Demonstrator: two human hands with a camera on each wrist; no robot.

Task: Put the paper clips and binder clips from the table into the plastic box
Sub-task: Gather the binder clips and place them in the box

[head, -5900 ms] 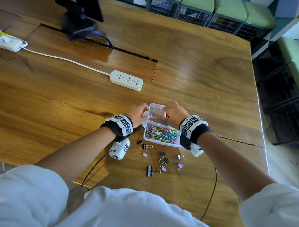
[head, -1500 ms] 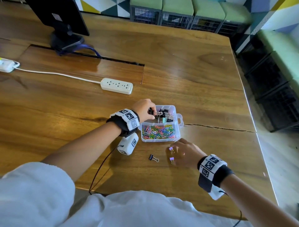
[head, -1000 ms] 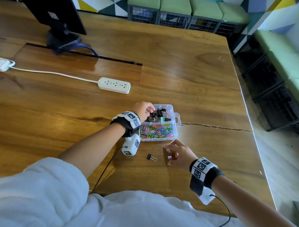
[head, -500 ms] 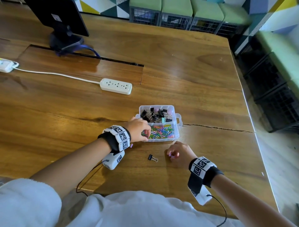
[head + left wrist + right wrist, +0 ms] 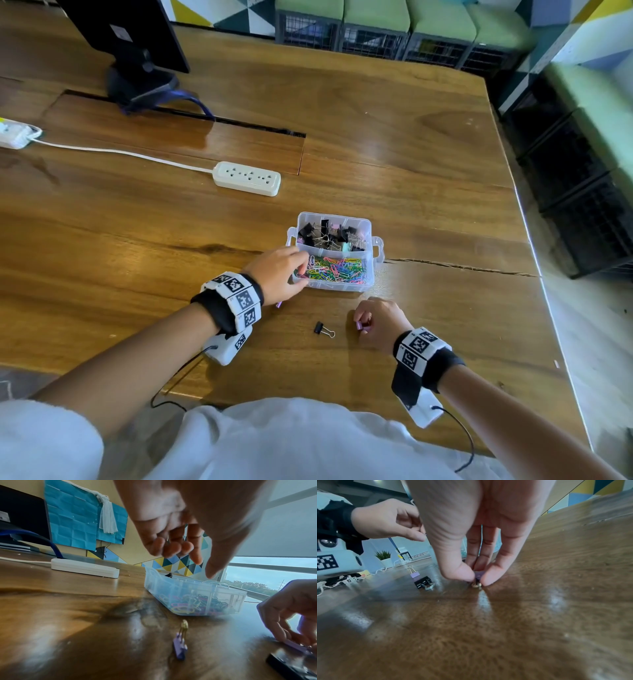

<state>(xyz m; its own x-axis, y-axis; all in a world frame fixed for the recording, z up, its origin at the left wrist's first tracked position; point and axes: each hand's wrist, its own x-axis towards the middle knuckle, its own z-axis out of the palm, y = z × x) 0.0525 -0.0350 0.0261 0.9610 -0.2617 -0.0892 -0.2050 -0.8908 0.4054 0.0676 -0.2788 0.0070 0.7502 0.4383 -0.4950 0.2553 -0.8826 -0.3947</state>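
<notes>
The clear plastic box holds black and pastel binder clips in its far compartment and coloured paper clips in the near one. My left hand hovers at the box's near left corner, fingers loosely curled and empty in the left wrist view. My right hand is down on the table in front of the box and pinches a purple binder clip between thumb and fingers. A black binder clip lies between my hands. Another purple binder clip lies on the table under my left wrist.
A white power strip with its cord lies beyond the box, and a monitor stand is at the far left. The table's right edge drops off to the floor. Wire crates with green cushions line the far side.
My left hand came back from the box's far compartment to its near left corner. My right hand closed its thumb and fingers on the purple clip on the table.
</notes>
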